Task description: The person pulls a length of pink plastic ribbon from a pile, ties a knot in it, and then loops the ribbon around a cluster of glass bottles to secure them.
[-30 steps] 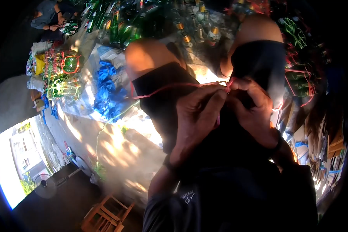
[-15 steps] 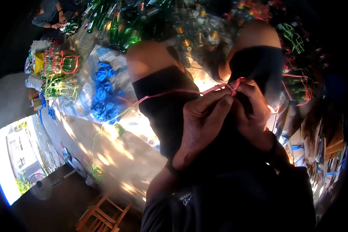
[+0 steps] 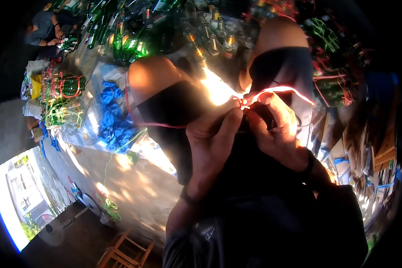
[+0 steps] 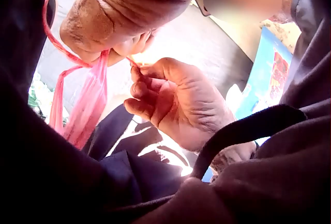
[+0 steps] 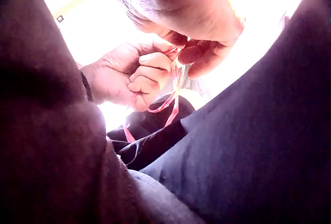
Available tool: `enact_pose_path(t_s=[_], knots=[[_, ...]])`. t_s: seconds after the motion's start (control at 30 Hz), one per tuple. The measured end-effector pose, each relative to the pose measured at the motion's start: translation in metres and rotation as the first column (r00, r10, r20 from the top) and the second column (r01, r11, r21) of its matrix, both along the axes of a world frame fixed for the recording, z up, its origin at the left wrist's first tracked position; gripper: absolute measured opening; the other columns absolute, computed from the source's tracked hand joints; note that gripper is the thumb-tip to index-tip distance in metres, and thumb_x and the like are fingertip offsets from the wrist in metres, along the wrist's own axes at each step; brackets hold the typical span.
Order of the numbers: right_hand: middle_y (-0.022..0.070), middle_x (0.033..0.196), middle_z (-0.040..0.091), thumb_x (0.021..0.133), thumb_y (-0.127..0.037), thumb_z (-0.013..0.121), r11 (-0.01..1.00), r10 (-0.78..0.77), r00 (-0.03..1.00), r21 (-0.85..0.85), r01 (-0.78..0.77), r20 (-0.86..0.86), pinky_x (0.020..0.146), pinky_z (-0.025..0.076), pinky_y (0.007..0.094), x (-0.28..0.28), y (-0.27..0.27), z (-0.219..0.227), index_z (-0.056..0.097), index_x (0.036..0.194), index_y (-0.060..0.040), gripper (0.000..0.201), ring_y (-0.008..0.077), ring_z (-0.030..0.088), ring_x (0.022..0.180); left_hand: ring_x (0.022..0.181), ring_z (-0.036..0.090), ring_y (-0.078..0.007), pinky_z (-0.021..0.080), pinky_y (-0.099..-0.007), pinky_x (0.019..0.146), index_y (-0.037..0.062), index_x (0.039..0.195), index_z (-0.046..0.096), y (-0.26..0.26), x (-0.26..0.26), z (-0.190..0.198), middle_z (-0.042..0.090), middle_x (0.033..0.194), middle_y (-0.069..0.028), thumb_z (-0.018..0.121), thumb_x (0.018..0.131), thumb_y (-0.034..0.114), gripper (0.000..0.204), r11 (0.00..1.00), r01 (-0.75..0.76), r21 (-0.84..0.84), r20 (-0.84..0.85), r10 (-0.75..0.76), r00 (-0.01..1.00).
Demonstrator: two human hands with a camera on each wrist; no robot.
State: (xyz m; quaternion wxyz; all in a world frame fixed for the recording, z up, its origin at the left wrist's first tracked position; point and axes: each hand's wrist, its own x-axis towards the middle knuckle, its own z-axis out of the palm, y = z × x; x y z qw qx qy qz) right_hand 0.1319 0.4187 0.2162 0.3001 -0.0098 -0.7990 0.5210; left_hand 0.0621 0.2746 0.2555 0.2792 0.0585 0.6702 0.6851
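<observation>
Between my two hands, over my lap, is a pink plastic string (image 3: 279, 88). My left hand (image 3: 212, 143) pinches it between thumb and forefinger, at a small looped or knotted spot. My right hand (image 3: 277, 127) pinches it close beside, fingertips nearly meeting the left ones. One length arches past the right hand's knuckles; another trails left across my thigh. The left wrist view shows a wide, flat stretch of the string (image 4: 85, 107) hanging below the left hand. Thin strands (image 5: 173, 107) dangle under the fingers in the right wrist view. The knot itself is partly hidden by fingertips.
Green bottles (image 3: 129, 44) and clear bottles (image 3: 214, 42) crowd the ground beyond my knees. Tied bottle bundles (image 3: 64, 100) stand left, near blue plastic (image 3: 111, 118). Another bundle (image 3: 332, 89) lies right. A person (image 3: 47, 31) sits far left; a wooden chair (image 3: 125, 250) stands below.
Both hands have shifted left in the head view, still close together. A length of string now stretches out to the right over the right hand, where earlier only a small loop showed.
</observation>
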Motion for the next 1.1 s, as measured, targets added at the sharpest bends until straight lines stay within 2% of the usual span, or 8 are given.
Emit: enact_pose_path(t_s=[0.07, 0.13, 0.27, 0.37, 0.47, 0.9, 0.97, 1.1], knots=[[0.0166, 0.101, 0.069, 0.083, 0.016, 0.066, 1.000, -0.020, 1.000, -0.018, 0.020, -0.006, 0.075, 0.056, 0.0343, 0.001, -0.002, -0.004, 0.053, 0.113, 0.0025, 0.036, 0.0283, 0.071, 0.082, 0.083, 0.056, -0.0032, 0.046, -0.0190, 0.073, -0.0045, 0.112, 0.073, 0.001, -0.001, 0.000, 0.069, 0.094, 0.0003, 0.065, 0.096, -0.002, 0.018, 1.000, 0.008, -0.018, -0.004, -0.009, 1.000], [0.0140, 0.098, 0.068, 0.087, 0.011, 0.066, 0.973, 0.025, 0.997, -0.230, -0.009, 0.066, 0.075, 0.054, 0.0320, 0.004, -0.003, -0.005, 0.057, 0.111, 0.0004, 0.028, 0.0239, 0.068, 0.084, 0.086, 0.059, -0.0050, 0.048, -0.0200, 0.076, -0.0042, 0.113, 0.073, 0.002, -0.001, 0.000, 0.072, 0.097, -0.0021, 0.066, 0.096, -0.001, 0.018, 1.000, -0.021, -0.013, 0.016, 0.021, 1.000], [0.0090, 0.096, 0.066, 0.092, 0.004, 0.065, 0.982, 0.164, 0.952, -0.139, -0.131, 0.259, 0.077, 0.051, 0.0281, 0.006, 0.013, 0.010, 0.061, 0.109, -0.0018, 0.018, 0.0166, 0.064, 0.088, 0.088, 0.061, -0.0060, 0.049, -0.0211, 0.078, -0.0040, 0.113, 0.073, 0.002, -0.001, -0.004, 0.073, 0.099, -0.0033, 0.065, 0.097, 0.000, 0.018, 1.000, -0.007, 0.006, -0.042, 0.008, 0.999], [0.0019, 0.101, 0.066, 0.099, -0.002, 0.060, 0.789, 0.280, 0.944, -0.602, -0.124, 0.172, 0.082, 0.047, 0.0254, 0.008, 0.007, 0.001, 0.065, 0.111, -0.0027, 0.012, 0.0101, 0.058, 0.092, 0.088, 0.061, -0.0063, 0.049, -0.0217, 0.078, -0.0035, 0.113, 0.073, 0.003, -0.002, -0.004, 0.073, 0.098, -0.0032, 0.066, 0.097, 0.000, 0.018, 0.999, -0.037, 0.023, -0.002, 0.037, 0.999], [0.0019, 0.103, 0.066, 0.100, -0.004, 0.059, 0.632, 0.381, 0.905, -0.768, -0.105, 0.191, 0.084, 0.047, 0.0266, 0.010, 0.009, 0.009, 0.066, 0.112, -0.0024, 0.014, 0.0107, 0.059, 0.095, 0.086, 0.060, -0.0064, 0.049, -0.0220, 0.077, -0.0034, 0.113, 0.073, 0.001, -0.003, -0.007, 0.073, 0.097, -0.0036, 0.066, 0.096, 0.000, 0.018, 0.999, -0.022, -0.038, -0.018, 0.022, 1.000], [0.0042, 0.103, 0.067, 0.101, -0.009, 0.059, 0.516, 0.424, 0.903, -0.837, -0.180, 0.067, 0.087, 0.047, 0.0288, 0.009, 0.018, 0.007, 0.067, 0.108, -0.0015, 0.013, 0.0119, 0.059, 0.095, 0.079, 0.059, -0.0054, 0.048, -0.0213, 0.071, -0.0013, 0.110, 0.073, 0.006, 0.001, -0.009, 0.071, 0.090, -0.0020, 0.066, 0.095, -0.001, 0.017, 0.997, -0.059, 0.043, -0.009, 0.060, 0.998], [0.0036, 0.098, 0.066, 0.101, -0.011, 0.059, 0.450, 0.495, 0.867, -0.868, -0.210, 0.047, 0.082, 0.047, 0.0278, 0.010, 0.022, 0.008, 0.065, 0.103, -0.0022, 0.011, 0.0114, 0.058, 0.087, 0.078, 0.059, -0.0055, 0.048, -0.0211, 0.071, -0.0013, 0.110, 0.073, 0.006, 0.000, -0.009, 0.072, 0.089, -0.0022, 0.065, 0.095, -0.001, 0.016, 0.993, -0.063, 0.098, 0.042, 0.060, 0.997], [0.0017, 0.089, 0.060, 0.099, -0.008, 0.058, 0.509, 0.568, 0.800, -0.847, -0.155, 0.194, 0.071, 0.045, 0.0251, 0.015, 0.027, 0.019, 0.062, 0.097, -0.0025, 0.007, 0.0098, 0.054, 0.075, 0.073, 0.058, -0.0045, 0.047, -0.0208, 0.068, -0.0011, 0.106, 0.074, 0.005, -0.002, -0.010, 0.071, 0.083, -0.0014, 0.065, 0.095, -0.001, 0.014, 0.998, -0.058, -0.040, -0.029, 0.057, 0.998]])
